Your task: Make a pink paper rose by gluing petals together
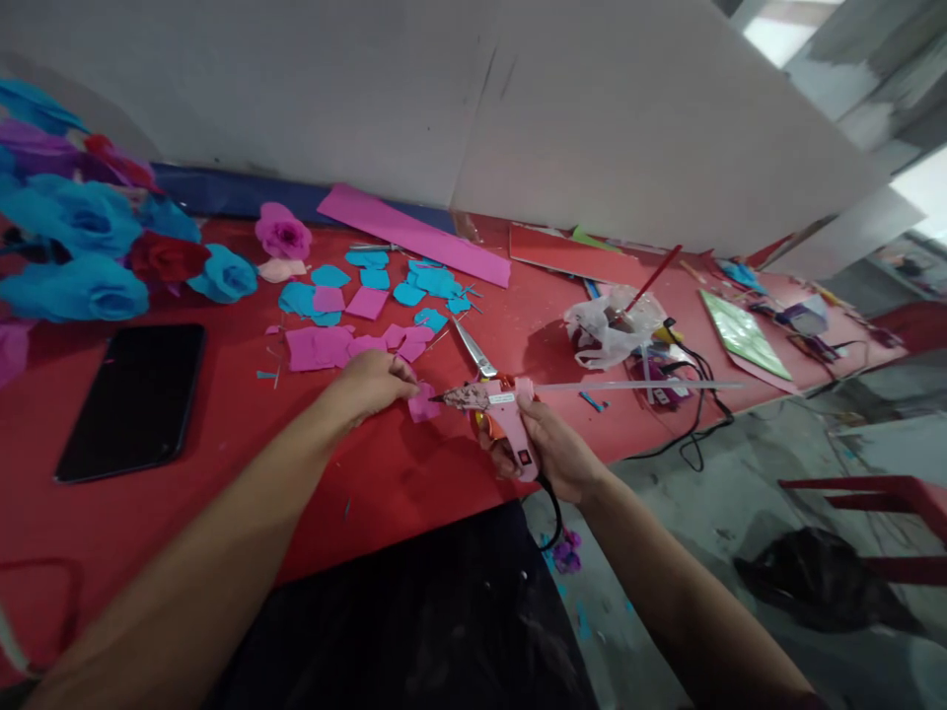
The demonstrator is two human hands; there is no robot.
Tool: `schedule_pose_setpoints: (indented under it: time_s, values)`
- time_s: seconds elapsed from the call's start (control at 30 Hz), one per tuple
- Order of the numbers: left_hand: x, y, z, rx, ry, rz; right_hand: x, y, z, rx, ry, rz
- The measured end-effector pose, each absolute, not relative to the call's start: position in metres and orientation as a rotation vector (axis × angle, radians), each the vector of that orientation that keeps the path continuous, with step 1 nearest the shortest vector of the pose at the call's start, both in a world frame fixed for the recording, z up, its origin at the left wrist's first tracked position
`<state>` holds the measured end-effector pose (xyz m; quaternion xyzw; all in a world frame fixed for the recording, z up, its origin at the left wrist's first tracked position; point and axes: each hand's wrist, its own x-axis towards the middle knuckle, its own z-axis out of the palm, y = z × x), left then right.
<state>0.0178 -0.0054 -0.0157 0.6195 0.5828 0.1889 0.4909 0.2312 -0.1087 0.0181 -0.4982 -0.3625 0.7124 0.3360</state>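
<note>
My right hand (544,449) is wrapped round the handle of a pink hot glue gun (522,434), with a long clear glue stick (636,385) sticking out of its back. Its crusted nozzle points left at a small pink paper petal (423,404). My left hand (377,385) pinches that petal by its edge, just above the red table (370,523). Just beyond the glue gun lie scissors (473,347), their handles partly hidden behind it. Pink paper pieces (320,348) and blue paper petals (436,281) are scattered past my left hand.
Blue, red and purple paper flowers (89,222) crowd the left end. A black phone (137,402) lies nearer me. A pink paper strip (414,237) rests by the wall. To the right are a plastic bag (614,325), a black cable (699,380) and a green packet (744,333).
</note>
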Motion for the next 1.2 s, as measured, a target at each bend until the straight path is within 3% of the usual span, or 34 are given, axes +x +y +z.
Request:
schedule_pose_setpoints:
  time_s: [0.2, 0.33, 0.5, 1.2]
  values:
    - [0.018, -0.005, -0.019, 1.474, 1.404, 0.497, 0.237, -0.112, 0.015, -1.353, -0.995, 1.783]
    - [0.018, -0.004, -0.022, 1.503, 1.397, 0.488, 0.234, -0.116, 0.012, -1.569, -1.285, 1.636]
    - [0.018, -0.002, -0.027, 1.559, 1.401, 0.467, 0.225, -0.117, 0.014, -1.527, -1.591, 1.535]
    - [0.018, -0.001, -0.024, 1.587, 1.351, 0.426, 0.222, -0.112, 0.014, -1.717, -1.865, 1.248]
